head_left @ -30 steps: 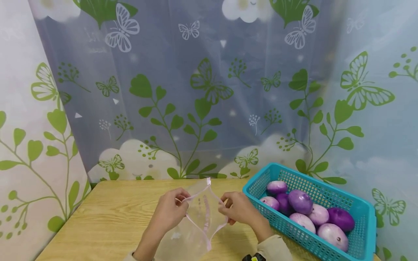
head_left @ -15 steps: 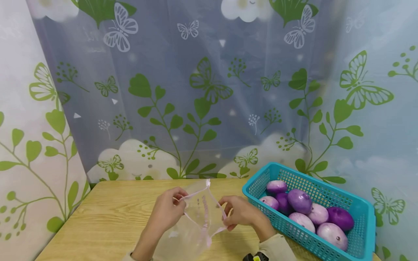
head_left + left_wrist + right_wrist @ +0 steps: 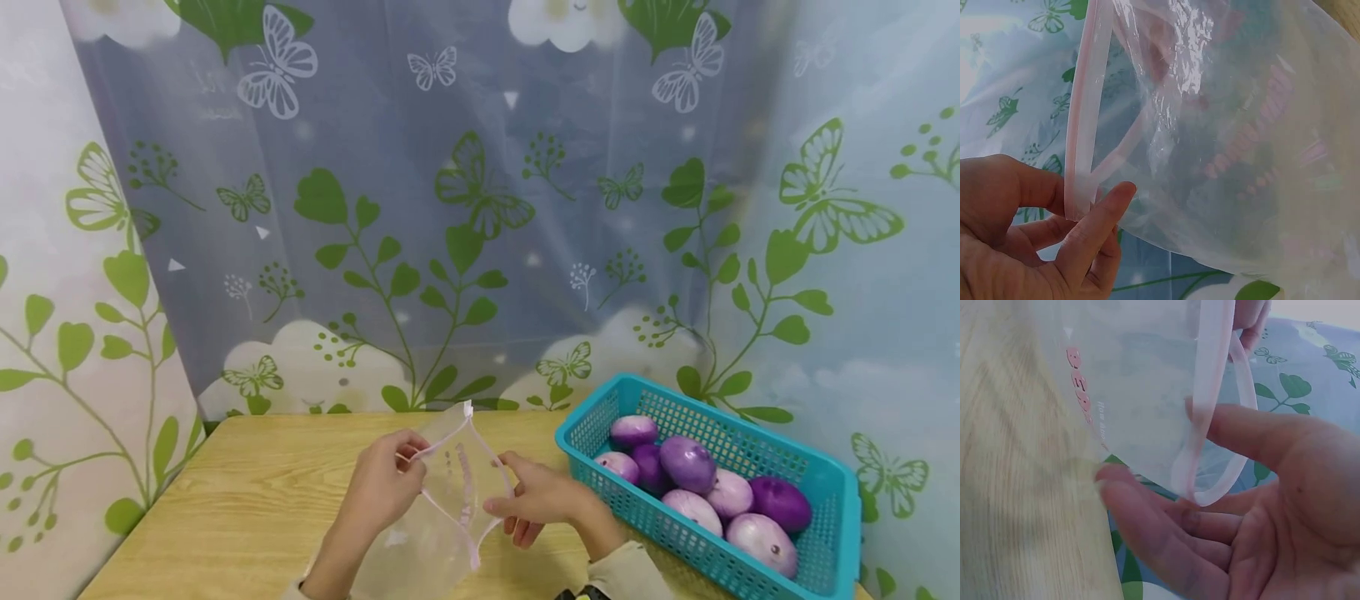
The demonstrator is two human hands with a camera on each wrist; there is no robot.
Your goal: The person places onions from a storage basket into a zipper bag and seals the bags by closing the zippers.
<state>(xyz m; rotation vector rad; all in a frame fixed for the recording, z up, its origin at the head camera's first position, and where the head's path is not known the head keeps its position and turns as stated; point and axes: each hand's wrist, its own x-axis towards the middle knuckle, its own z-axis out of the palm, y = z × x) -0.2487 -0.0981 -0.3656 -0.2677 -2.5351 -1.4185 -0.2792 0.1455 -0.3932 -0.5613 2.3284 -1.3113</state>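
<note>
Thumb and fingers of my left hand point(image 3: 384, 477) pinch one side of the mouth of a clear zip bag point(image 3: 427, 546) with a pink seal, as the left wrist view also shows. The bag's mouth gapes in a diamond shape, and a white slider point(image 3: 468, 408) sits at its far end. My right hand point(image 3: 546, 498) is at the opposite side of the mouth. In the right wrist view its thumb point(image 3: 1241, 428) touches the pink rim, while the other fingers point(image 3: 1166, 540) spread apart outside the bag. Reddish lettering point(image 3: 1079, 384) runs down the plastic.
A blue-green plastic basket point(image 3: 840, 533) with several purple and pale purple onions point(image 3: 688, 463) stands right of my right hand. The wooden table point(image 3: 255, 483) lies beneath the bag. A patterned curtain point(image 3: 375, 125) hangs behind the table's far edge.
The right hand's fingers have loosened from a pinch on the rim and spread, with the thumb now over the edge. The bag's mouth has shifted slightly left. The left hand keeps its hold.
</note>
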